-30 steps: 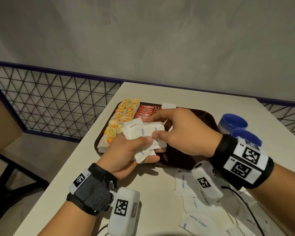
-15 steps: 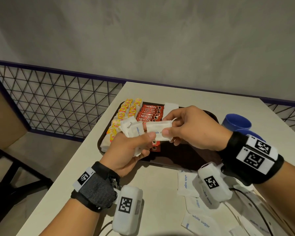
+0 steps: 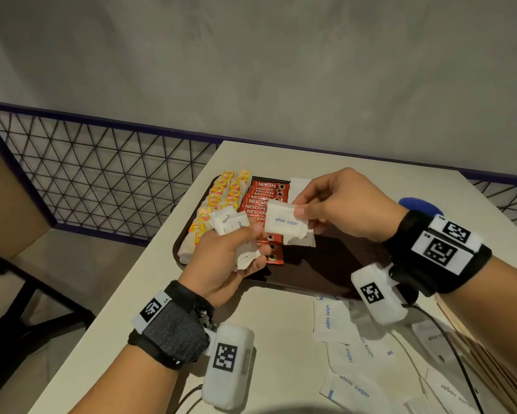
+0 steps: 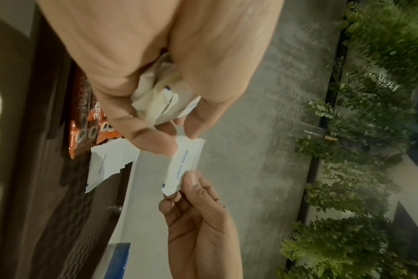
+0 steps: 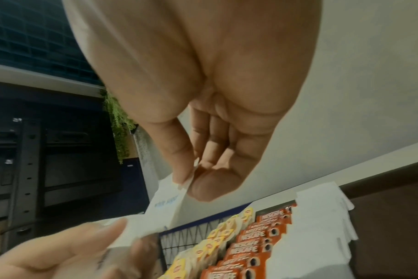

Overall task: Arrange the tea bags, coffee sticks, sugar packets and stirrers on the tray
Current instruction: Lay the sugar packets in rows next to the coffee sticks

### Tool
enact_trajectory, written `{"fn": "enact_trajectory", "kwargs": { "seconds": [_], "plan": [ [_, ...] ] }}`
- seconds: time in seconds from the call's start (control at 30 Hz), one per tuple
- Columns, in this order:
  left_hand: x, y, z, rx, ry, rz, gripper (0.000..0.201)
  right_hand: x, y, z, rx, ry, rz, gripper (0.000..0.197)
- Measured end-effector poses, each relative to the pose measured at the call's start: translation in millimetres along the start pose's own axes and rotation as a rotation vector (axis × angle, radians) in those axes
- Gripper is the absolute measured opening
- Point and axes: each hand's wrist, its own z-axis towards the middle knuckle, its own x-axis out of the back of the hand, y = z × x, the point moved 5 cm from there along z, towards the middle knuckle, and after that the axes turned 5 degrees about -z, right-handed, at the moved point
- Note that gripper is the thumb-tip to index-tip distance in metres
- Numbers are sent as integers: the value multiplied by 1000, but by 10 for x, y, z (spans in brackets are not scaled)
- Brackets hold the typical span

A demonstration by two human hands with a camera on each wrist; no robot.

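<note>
Above the dark brown tray (image 3: 326, 273) my left hand (image 3: 230, 252) grips a crumpled bunch of white sugar packets (image 3: 228, 224) (image 4: 160, 102). My right hand (image 3: 341, 204) pinches one white sugar packet (image 3: 285, 221) (image 4: 184, 164) (image 5: 167, 200) by its edge, just right of the bunch. On the tray lie rows of yellow tea bags (image 3: 221, 198) (image 5: 217, 239) at the left, red coffee sticks (image 3: 263, 201) (image 5: 258, 239) beside them, and a small stack of sugar packets (image 3: 297, 186) (image 5: 322, 217) right of those.
Several loose sugar packets (image 3: 330, 319) lie on the cream table (image 3: 269, 333) near its front right, with wooden stirrers (image 3: 478, 351) at the right edge. A blue cup (image 3: 415, 204) stands behind my right wrist. A black wire-mesh railing (image 3: 86, 171) runs along the table's left.
My right hand has drawn a single sugar packet out of the bunch in my left hand and moved it to the right. Both hands have risen slightly over the tray.
</note>
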Motion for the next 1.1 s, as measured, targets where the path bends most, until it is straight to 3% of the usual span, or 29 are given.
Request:
{"fn": "enact_trajectory", "kwargs": {
  "seconds": [0.13, 0.4, 0.8, 1.0, 1.1],
  "plan": [
    [13, 22, 4, 3, 36, -14, 12, 62, 248, 243, -76, -9, -75, 2],
    [21, 19, -4, 39, 66, -48, 12, -177, 636, 517, -190, -216, -295, 5],
    [-6, 23, -9, 58, 33, -125, 14, -215, 691, 652, -219, -203, -504, 24],
    [-74, 17, -54, 97, -60, -235, 42, -107, 366, 509, -95, -54, -440, 21],
    [-98, 3, -65, 110, -93, -251, 41, -133, 78, 306, 6, -43, -211, 14]
  ]
}}
